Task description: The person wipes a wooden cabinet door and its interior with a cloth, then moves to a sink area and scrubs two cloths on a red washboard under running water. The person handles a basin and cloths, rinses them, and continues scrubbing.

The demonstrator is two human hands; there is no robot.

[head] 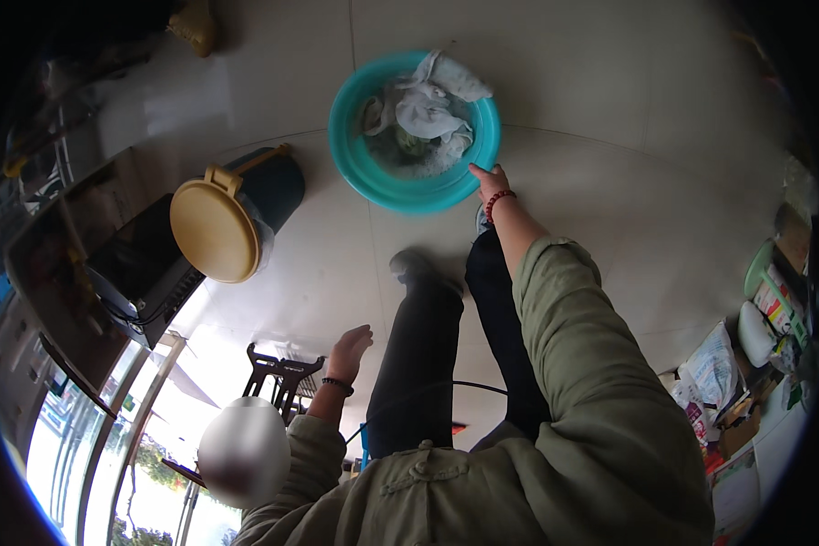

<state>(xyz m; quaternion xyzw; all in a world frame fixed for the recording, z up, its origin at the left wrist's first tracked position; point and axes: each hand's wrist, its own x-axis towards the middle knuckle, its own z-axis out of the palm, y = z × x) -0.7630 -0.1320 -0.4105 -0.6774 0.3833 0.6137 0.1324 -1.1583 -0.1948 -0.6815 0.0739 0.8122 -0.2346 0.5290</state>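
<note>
My right hand (491, 181) grips the near right rim of a round turquoise plastic basin (409, 198). Inside the basin, wet white cloths (426, 112) lie in sudsy water, and one end drapes over the far right rim. Something greenish (411, 142) shows among them, too blurred to name. My left hand (350, 350) hangs beside my left leg, away from the basin, with its fingers loosely extended and nothing in them. Each wrist wears a beaded bracelet, red on the right and dark on the left.
Left of the basin stands a dark bin with a yellow lid (215, 232), beside a black box-shaped appliance (143, 266). A dark plastic stool (283, 375) is near my left arm. Plastic bags (713, 372) and other goods crowd the right side. My shoes (409, 266) rest on the tiled floor.
</note>
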